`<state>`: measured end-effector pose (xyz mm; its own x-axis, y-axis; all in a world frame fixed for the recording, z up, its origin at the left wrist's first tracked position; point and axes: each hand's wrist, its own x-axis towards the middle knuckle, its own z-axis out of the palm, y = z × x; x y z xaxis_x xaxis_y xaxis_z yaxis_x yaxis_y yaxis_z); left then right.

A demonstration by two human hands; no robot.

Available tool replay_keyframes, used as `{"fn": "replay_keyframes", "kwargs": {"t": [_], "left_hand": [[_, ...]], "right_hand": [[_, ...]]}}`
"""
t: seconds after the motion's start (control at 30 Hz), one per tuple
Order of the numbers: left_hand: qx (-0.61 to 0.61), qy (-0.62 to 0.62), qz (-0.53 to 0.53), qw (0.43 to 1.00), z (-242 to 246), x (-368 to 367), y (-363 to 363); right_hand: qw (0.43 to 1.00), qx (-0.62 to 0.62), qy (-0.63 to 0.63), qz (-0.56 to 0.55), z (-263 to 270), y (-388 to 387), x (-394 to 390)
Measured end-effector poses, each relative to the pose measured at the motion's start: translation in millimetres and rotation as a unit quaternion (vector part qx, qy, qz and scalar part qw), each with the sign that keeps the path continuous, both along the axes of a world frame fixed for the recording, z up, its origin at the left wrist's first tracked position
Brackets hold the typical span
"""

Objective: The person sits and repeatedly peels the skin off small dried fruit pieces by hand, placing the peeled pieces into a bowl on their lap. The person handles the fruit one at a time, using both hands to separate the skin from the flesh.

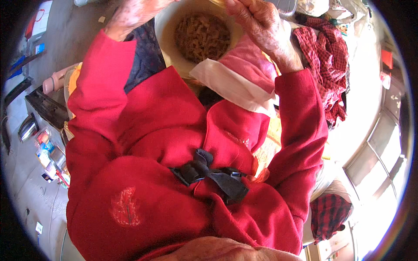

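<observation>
My left hand (pixel 138 13) reaches up at the top edge, left of a pale, deep bowl (pixel 165 39). Its fingers are mostly cut off by the frame, so what it holds is hidden. My right hand (pixel 258 24) is over the bowl's right side, thumb and fingers pinched together. From them a pale yellow piece (pixel 218 3) sticks out at the top edge, only partly visible. Inside the bowl lies a heap of brown, strip-like pieces (pixel 202 38). A pink cloth with a white band (pixel 235 83) lies by the bowl's near right rim, below my right forearm.
Crumpled red-and-black checked cloth (pixel 326 65) lies to the right, with plastic bags (pixel 336 11) beyond it. On the left are a pink bottle (pixel 54 83) and several small packages (pixel 52 156). A black strap with a buckle (pixel 212 176) crosses my red jacket (pixel 163 202).
</observation>
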<state>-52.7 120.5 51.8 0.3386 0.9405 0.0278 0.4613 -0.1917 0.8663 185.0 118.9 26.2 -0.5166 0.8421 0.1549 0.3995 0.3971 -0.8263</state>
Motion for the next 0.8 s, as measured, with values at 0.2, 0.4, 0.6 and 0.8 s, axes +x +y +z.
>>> {"fn": "replay_keyframes", "kwargs": {"t": [0.2, 0.4, 0.6, 0.8], "left_hand": [[0.033, -0.018, -0.018, 0.999, -32.3, 8.7, 38.4], [-0.008, -0.107, 0.001, 0.994, -53.2, 16.8, 56.9], [0.004, -0.077, 0.03, 0.997, -66.2, 19.1, 63.3], [0.033, -0.063, 0.067, 0.995, -84.2, 17.6, 58.9]], "right_hand": [[0.999, -0.052, 0.01, -0.008, -29.1, 38.3, 5.8], [0.997, -0.07, -0.012, -0.041, -40.0, 54.8, 9.4], [0.987, -0.146, 0.031, -0.053, -49.6, 55.9, 9.7], [0.998, -0.034, -0.009, -0.056, -72.9, 51.9, 13.0]]}}
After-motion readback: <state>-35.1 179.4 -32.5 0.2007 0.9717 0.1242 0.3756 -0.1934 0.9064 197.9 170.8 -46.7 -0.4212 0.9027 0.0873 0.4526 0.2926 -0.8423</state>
